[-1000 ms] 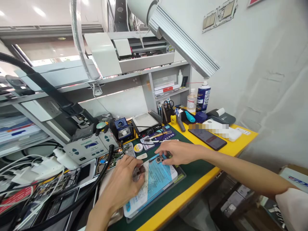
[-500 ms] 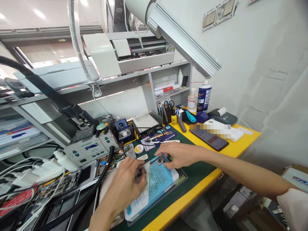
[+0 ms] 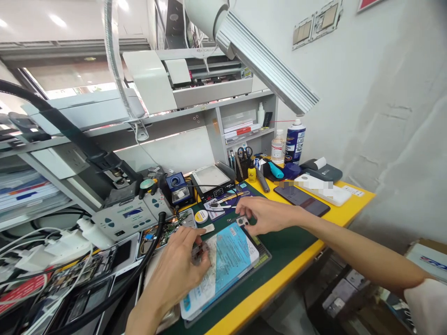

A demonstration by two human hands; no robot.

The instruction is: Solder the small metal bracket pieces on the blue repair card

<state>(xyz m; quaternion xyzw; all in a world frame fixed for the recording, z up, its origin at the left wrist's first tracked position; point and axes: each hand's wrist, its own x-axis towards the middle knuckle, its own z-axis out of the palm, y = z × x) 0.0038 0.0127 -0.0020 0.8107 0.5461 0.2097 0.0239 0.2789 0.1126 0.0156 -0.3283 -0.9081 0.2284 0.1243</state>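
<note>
My left hand [image 3: 185,260] hovers over the left part of a blue and white booklet or packet [image 3: 232,258]. Its thumb and fingers curl round a small dark, partly see-through piece [image 3: 199,251] that I cannot make out. Beyond the far right corner of the packet, my right hand [image 3: 263,215] is closed with fingers and thumb at a small grey plate with round openings [image 3: 242,221]. The plate looks like a phone camera lens cover. A small whitish block [image 3: 208,228] lies just past my left fingertips.
A green mat [image 3: 289,239] covers the yellow-edged bench. Opened phone parts [image 3: 167,229], a black hose [image 3: 153,251] and white cables lie left. A round white tin [image 3: 201,216] stands beyond my hands. A dark phone [image 3: 300,200] and spray can [image 3: 295,142] are at right.
My right hand has moved away and slightly right with the small plate, off the packet's printed face. The bluish thing at its fingers no longer shows. My left hand has barely moved.
</note>
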